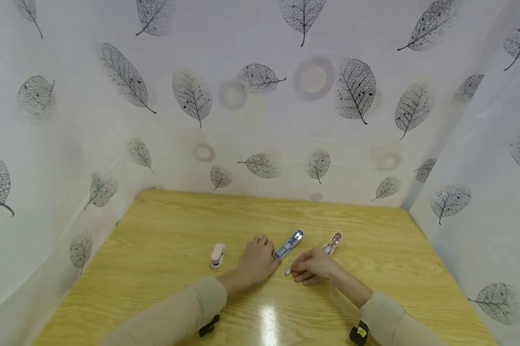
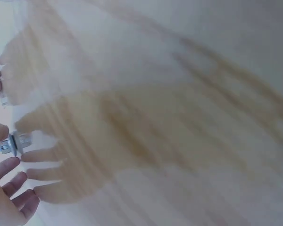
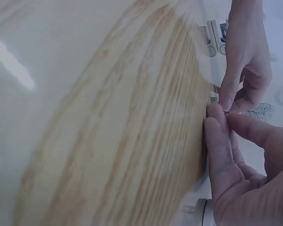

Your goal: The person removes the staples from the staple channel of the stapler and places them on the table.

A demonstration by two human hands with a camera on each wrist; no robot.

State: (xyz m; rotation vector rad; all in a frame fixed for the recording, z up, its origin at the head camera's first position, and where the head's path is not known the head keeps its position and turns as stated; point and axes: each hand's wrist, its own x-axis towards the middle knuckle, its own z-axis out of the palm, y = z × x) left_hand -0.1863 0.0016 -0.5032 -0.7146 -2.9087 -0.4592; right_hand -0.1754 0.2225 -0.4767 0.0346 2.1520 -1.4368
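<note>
A blue stapler (image 1: 288, 244) lies on the wooden table with its metal inside showing. My left hand (image 1: 256, 259) rests at its near end, holding that end between thumb and index finger while the other fingers spread over the table. Close by on the right, my right hand (image 1: 313, 265) pinches a short silver strip of staples (image 1: 288, 272), which pokes out past the fingertips toward the left. In the right wrist view, the thumb and fingers of my right hand (image 3: 254, 174) meet just below my left hand (image 3: 247, 56).
A small pink stapler (image 1: 217, 255) stands left of my left hand. Beyond my right hand lies another pink stapler (image 1: 333, 242), its metal part exposed and its near end hidden by the hand. Leaf-patterned curtains (image 1: 260, 129) border the table (image 1: 177, 216) at the back and sides.
</note>
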